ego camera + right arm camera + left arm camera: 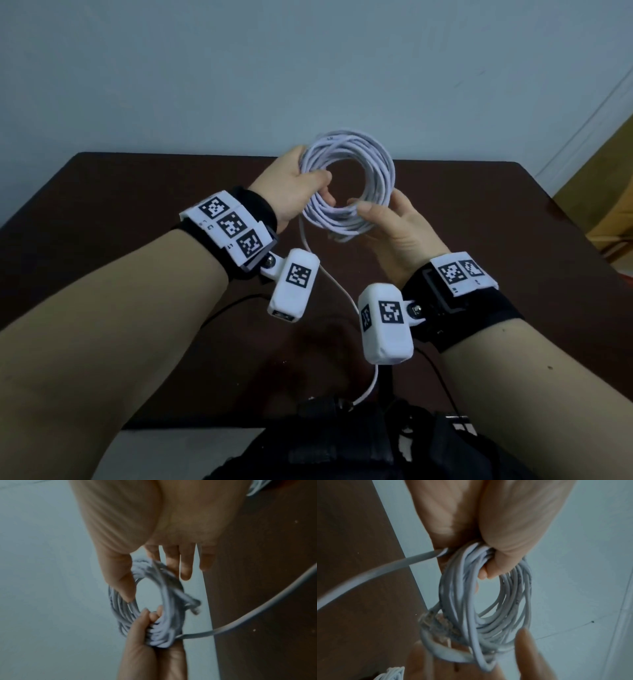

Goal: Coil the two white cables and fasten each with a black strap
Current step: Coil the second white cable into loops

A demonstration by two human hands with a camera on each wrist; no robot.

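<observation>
A white cable coil of several loops is held upright in the air above the dark table. My left hand grips its left side, thumb curled over the bundle. My right hand pinches the coil's lower right between thumb and forefinger; its other fingers stand straight. A clear plug sticks out of the coil's lower edge. A loose tail hangs from the coil towards my body. A corner of a second white cable lies on the table.
The brown table ends at a pale blue wall. A yellowish piece of furniture stands off the table's right side. Dark gear and thin black wires sit at my waist by the near table edge.
</observation>
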